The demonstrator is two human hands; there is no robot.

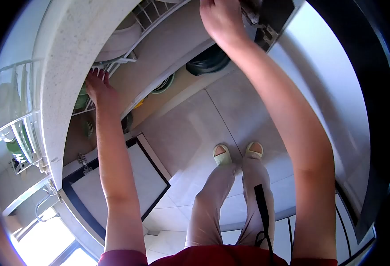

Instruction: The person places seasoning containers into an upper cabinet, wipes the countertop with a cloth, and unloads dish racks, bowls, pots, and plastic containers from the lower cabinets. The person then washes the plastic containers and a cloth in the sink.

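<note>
the countertop (pixel 55 88) looks like smooth stone. the floor tiles (pixel 181 128) are slightly glossy. the trousers (pixel 208 195) seem of matt cloth.

red sleeves (pixel 122 258) | beige trousers (pixel 210 206), black cord (pixel 262 206) | 2 pale green open-toe slippers (pixel 222 158)

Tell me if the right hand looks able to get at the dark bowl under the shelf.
Probably yes: no door stands across the dark bowl, though the right hand would likely have to drop below the shelf.
</note>
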